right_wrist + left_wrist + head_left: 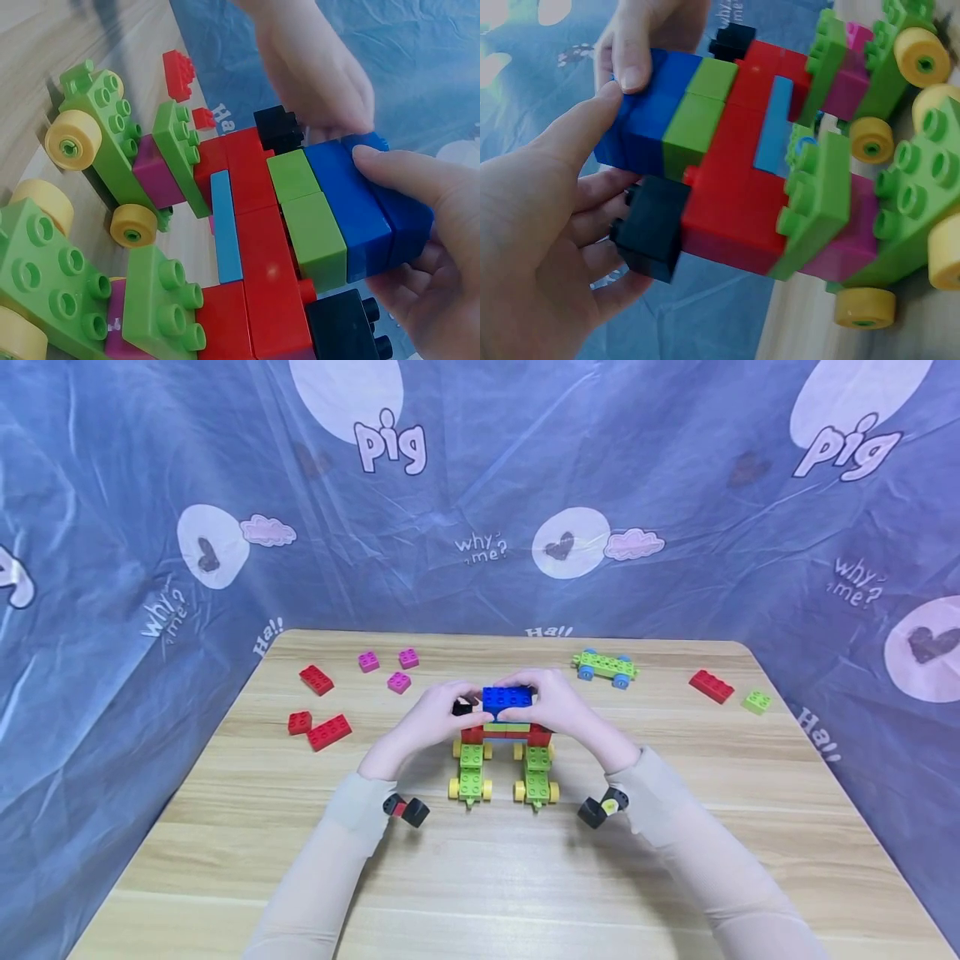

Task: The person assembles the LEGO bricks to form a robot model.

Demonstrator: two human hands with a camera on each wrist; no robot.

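Note:
A toy-brick build stands mid-table on two green wheeled bases [470, 774] with yellow wheels. Red bricks [731, 180] span it, with green bricks [315, 236] above and stacked blue bricks [507, 697] on top. Black bricks [656, 229] jut out at both sides. My left hand [435, 717] grips the blue bricks from the left, its thumb on the near face and its fingers partly hidden behind. From the right, my right hand [558, 702] pinches the same blue bricks between thumb and fingers. A light blue piece [226, 225] shows below the red bricks.
Loose red bricks [328, 732] and several small magenta bricks [399, 682] lie left and behind. Back right sits a green wheeled base [606, 665] with blue wheels. Farther right are a red brick [712, 687] and a green brick [757, 702]. A patterned blue cloth [480, 485] surrounds the table.

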